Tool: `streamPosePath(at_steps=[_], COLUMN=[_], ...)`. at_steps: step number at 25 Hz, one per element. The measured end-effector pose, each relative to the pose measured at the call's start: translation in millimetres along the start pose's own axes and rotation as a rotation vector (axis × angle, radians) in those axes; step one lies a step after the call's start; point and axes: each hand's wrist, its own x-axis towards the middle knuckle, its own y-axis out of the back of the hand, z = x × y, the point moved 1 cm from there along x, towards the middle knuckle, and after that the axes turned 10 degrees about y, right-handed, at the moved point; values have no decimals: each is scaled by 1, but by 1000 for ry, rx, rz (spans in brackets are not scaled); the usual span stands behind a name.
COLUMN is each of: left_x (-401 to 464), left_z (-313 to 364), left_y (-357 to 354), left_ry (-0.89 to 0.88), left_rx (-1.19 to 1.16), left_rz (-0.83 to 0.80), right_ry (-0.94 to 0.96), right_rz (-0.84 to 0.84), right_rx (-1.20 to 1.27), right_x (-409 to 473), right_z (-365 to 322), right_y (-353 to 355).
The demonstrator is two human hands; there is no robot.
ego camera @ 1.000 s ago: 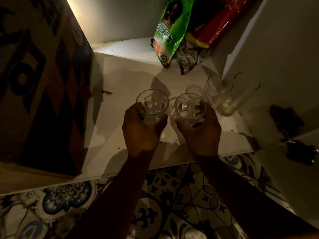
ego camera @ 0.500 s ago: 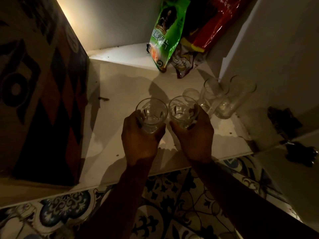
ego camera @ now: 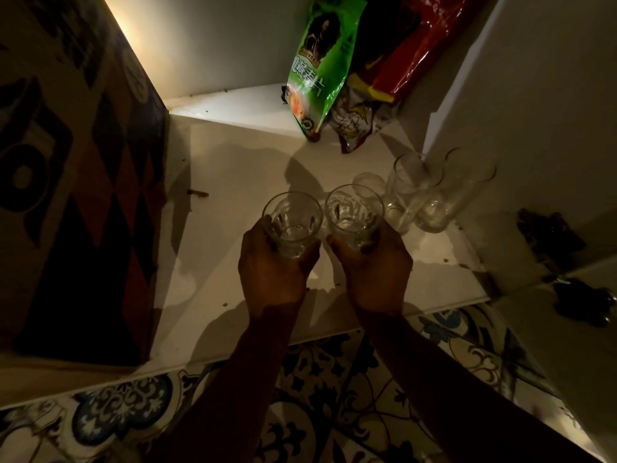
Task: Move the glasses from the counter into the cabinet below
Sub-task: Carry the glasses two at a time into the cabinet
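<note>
Left hand fingers clamped on left glass, right hand clamped on right glass, frame centre, over cabinet shelf; more glasses right.

Green bag, blue-patterned floor tiles

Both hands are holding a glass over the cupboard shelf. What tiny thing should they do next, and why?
Probably lower both and set them down. The left hand grips one glass and the right hand another, both upright above bare shelf. Other glasses already stand close on the right, so the right one should go down gently without knocking them.
</note>
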Motion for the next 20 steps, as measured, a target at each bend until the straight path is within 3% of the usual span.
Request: streamPosePath(at_steps=[17,20], left_x=[-11,-36], left_z=[-1,4], left_y=[0,14], left_ry=[-27,-232], left_rx=[165,277], left_rz=[-34,62], right_ry=[-48,209], right_rz=[-33,-10], right_rx=[-57,-233], right_x=[-11,-40], right_z=[0,-7], right_y=[10,24])
